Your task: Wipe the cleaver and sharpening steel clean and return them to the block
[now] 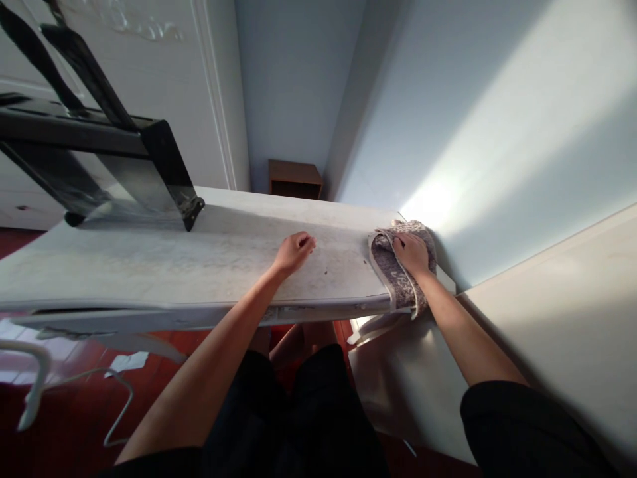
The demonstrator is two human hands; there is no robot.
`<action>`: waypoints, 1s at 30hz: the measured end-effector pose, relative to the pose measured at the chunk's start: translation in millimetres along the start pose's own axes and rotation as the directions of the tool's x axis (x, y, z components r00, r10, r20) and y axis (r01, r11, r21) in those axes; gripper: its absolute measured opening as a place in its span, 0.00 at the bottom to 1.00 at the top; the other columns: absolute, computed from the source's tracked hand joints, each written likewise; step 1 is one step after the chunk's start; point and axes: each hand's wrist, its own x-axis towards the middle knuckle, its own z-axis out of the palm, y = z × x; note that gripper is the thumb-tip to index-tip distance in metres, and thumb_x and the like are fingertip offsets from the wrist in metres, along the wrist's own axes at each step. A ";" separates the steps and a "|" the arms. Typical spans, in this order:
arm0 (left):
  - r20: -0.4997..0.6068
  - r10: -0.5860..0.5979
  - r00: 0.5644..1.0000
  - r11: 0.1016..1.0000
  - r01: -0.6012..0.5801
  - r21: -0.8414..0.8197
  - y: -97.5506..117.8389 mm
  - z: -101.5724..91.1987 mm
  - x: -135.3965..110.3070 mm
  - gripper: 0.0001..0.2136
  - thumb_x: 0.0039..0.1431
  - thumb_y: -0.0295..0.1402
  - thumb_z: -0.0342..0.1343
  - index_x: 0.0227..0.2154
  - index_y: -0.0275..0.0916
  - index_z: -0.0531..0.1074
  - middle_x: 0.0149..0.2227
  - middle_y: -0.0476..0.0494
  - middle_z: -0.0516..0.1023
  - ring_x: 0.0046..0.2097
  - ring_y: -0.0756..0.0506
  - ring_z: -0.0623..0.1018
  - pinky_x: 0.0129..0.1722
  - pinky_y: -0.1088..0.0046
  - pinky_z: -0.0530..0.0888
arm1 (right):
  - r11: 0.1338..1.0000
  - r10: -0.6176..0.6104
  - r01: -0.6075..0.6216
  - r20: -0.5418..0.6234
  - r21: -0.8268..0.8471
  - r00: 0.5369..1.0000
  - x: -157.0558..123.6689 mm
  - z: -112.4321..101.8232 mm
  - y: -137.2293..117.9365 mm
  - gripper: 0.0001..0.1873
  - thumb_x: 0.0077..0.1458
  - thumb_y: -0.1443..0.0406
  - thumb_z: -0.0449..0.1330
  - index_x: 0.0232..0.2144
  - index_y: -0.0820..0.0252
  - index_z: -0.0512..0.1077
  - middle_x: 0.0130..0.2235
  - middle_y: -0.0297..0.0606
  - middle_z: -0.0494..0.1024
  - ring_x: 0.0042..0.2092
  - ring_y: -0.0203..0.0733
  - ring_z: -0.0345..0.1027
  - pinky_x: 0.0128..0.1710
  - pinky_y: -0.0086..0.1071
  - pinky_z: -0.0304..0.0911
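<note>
My right hand (412,252) grips a folded grey-brown patterned cloth (385,262) with pale edges, its fingers curled over the top. The cloth lies at the right end of a white tabletop (239,252), and its near side hangs over the front edge. My left hand (294,253) is closed in a loose fist above the middle of the tabletop, and nothing shows in it. A few small dark specks (326,272) lie on the top between my hands.
A black-framed knife holder (74,136) with black-handled tools stands on the table's left. Behind are a white cabinet (149,86) and a small brown wooden box (295,172). Walls close in the right side. Below left, a white cable (130,392) and paper (129,362) lie near the red floor.
</note>
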 end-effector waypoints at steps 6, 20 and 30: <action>0.002 0.024 1.000 0.999 -0.024 -0.023 -1.2 -6.3 -6.3 0.13 0.57 0.40 0.49 0.23 0.37 0.67 0.23 0.49 0.70 0.24 0.51 0.69 0.26 0.76 0.64 | 1.000 -0.019 0.019 0.003 -0.001 1.000 0.1 -2.6 -1.0 0.19 0.59 0.63 0.47 0.40 0.61 0.77 0.43 0.47 0.79 0.49 0.51 0.69 0.53 0.41 0.58; -0.011 0.004 1.000 1.000 -0.004 0.031 1.9 -18.4 -23.8 0.13 0.57 0.40 0.49 0.24 0.36 0.69 0.25 0.47 0.72 0.26 0.51 0.70 0.26 0.77 0.64 | 0.998 -0.042 0.043 0.025 -0.043 0.999 2.6 -3.9 -0.4 0.18 0.58 0.64 0.47 0.37 0.61 0.76 0.40 0.47 0.80 0.45 0.50 0.70 0.49 0.40 0.60; -0.022 -0.003 1.000 0.998 0.005 0.068 1.8 -16.5 -17.0 0.13 0.57 0.40 0.49 0.23 0.37 0.68 0.24 0.47 0.72 0.26 0.50 0.70 0.26 0.76 0.63 | 0.998 -0.059 0.059 0.006 -0.037 0.998 1.8 -5.6 -1.5 0.18 0.59 0.64 0.47 0.37 0.62 0.77 0.40 0.47 0.80 0.45 0.51 0.71 0.48 0.40 0.61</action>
